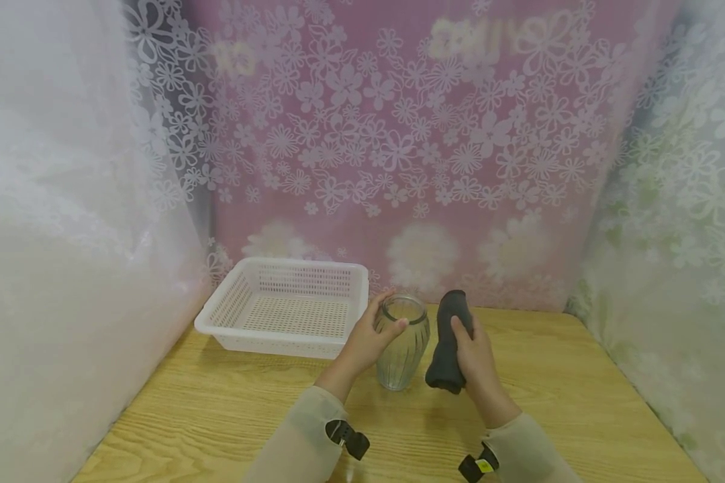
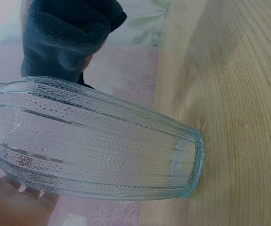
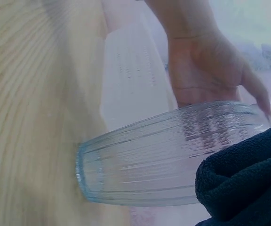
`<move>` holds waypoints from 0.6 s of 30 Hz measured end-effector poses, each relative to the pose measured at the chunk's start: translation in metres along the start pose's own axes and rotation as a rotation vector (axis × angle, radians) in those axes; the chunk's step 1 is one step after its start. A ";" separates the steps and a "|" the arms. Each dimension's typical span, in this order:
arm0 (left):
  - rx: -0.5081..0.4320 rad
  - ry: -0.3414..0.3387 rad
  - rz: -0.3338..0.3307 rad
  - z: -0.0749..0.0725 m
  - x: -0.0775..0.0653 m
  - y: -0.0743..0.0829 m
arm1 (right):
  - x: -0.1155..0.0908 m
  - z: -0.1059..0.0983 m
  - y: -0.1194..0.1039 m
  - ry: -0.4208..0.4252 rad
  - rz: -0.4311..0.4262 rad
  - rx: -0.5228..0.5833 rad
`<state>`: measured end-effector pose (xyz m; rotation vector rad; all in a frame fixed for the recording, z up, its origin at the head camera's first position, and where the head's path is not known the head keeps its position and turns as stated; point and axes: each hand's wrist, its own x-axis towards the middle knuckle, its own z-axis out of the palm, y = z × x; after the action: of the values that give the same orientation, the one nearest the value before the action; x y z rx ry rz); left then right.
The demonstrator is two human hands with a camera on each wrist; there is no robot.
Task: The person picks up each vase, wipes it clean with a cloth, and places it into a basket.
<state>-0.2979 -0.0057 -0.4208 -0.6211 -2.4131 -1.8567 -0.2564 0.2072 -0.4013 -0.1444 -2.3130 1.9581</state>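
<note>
A clear ribbed glass vase [image 1: 403,352] stands in front of me, its wide mouth up and its narrower base at the wooden table. My left hand [image 1: 368,339] grips it near the rim from the left, thumb on the near side. To the right of the vase, my right hand [image 1: 476,352] holds a dark folded towel [image 1: 449,349], thumb across its front. In the left wrist view the towel [image 2: 69,37] is beside the vase [image 2: 98,141], apart from the glass in the head view. The right wrist view shows the towel's thick folded end [image 3: 243,179] overlapping the vase.
A white perforated plastic basket [image 1: 280,347] sits at the back left of the wooden table [image 1: 556,376], just left of the vase. Flower-patterned sheeting [image 1: 399,134] hangs behind the table and along both sides.
</note>
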 end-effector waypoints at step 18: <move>0.007 0.003 -0.008 0.000 0.000 0.000 | -0.014 0.010 -0.022 0.071 -0.295 -0.040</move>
<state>-0.2977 -0.0055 -0.4213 -0.6089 -2.4225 -1.8504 -0.2439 0.1913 -0.3812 0.1158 -2.1835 1.7359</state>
